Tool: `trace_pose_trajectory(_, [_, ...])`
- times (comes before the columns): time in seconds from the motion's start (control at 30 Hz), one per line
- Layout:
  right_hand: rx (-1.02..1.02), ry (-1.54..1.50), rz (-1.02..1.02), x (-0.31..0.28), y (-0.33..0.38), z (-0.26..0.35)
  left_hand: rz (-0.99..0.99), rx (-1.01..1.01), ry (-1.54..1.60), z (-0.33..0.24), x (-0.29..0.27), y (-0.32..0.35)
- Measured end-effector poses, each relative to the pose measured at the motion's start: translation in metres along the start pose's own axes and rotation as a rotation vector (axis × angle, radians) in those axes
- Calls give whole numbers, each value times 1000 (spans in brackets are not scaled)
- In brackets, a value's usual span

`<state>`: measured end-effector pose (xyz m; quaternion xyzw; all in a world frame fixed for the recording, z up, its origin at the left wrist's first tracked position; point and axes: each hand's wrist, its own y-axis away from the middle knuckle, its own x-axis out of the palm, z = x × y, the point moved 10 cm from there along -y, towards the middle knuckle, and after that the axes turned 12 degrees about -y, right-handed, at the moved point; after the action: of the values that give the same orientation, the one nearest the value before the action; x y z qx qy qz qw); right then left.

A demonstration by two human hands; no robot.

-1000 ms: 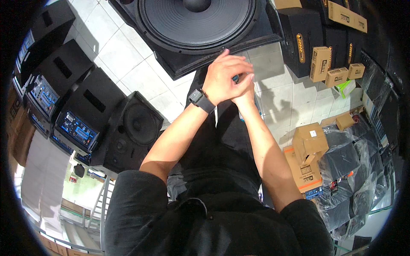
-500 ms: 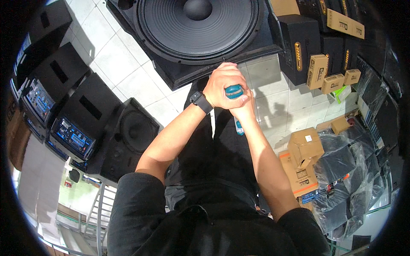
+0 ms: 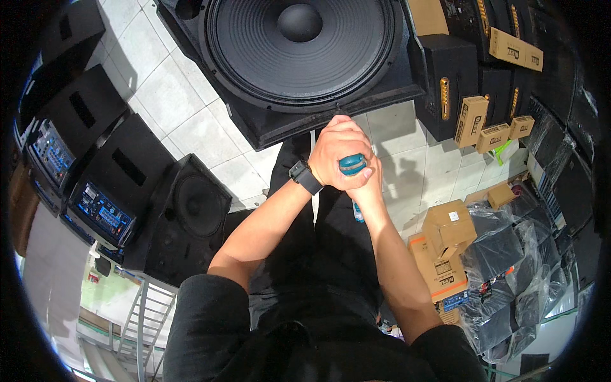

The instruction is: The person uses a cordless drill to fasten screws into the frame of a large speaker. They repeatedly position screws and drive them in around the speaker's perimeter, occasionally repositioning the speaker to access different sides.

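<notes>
My left hand (image 3: 336, 143), with a black watch at the wrist, is wrapped round the upper body of a teal cordless drill (image 3: 352, 165). Below it my right hand (image 3: 371, 180) closes on the drill's grip, mostly hidden by the left. A small teal part of the drill shows under the right wrist. Just beyond my fingers lies the near rim of a large black woofer (image 3: 267, 57), set face up in a black speaker cabinet (image 3: 280, 125). The drill's tip is hidden behind my left hand, so I cannot tell whether it touches a screw on the rim.
Black speakers (image 3: 127, 153) with lit blue control panels stand at the left. At the right are more black cabinets (image 3: 445, 70), small cardboard boxes (image 3: 471, 121), a larger carton (image 3: 450, 228) and plastic-wrapped speakers (image 3: 499, 245). A metal railing (image 3: 143, 318) shows lower left.
The woofer, my hands and the surroundings sit slightly lower in the picture. Both hands keep their hold on the drill near the woofer's rim.
</notes>
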<state>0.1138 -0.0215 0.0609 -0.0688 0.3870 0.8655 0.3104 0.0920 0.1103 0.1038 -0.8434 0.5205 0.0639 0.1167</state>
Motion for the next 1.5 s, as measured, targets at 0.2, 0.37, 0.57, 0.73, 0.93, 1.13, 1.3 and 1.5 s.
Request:
trace_pose_trajectory(0.2, [62,42,31,0,0,-4,-16,4,1,1,0,0])
trace_pose_trajectory(0.37, [49,20,29,0,-2,-1,-28,1,-5,0,-1,-1])
trace_pose_trajectory(0.57, [21,-36,-21,-8,-1,3,-30,-8,-9,0,2,-2])
trace_pose_trajectory(0.73, [56,43,33,-2,-4,1,-47,4,-21,-1,-1,-2])
trace_pose_trajectory(0.93, [103,87,31,-3,-3,-4,-52,6,-29,-3,1,-1])
trace_pose_trajectory(1.13, [25,68,14,-7,-3,-1,-88,25,-40,-6,2,1])
trace_pose_trajectory(1.3, [40,98,25,-5,-5,4,25,-37,-5,1,7,5])
trace_pose_trajectory(1.5, [149,140,-9,-10,-6,12,74,-295,-102,87,-22,5])
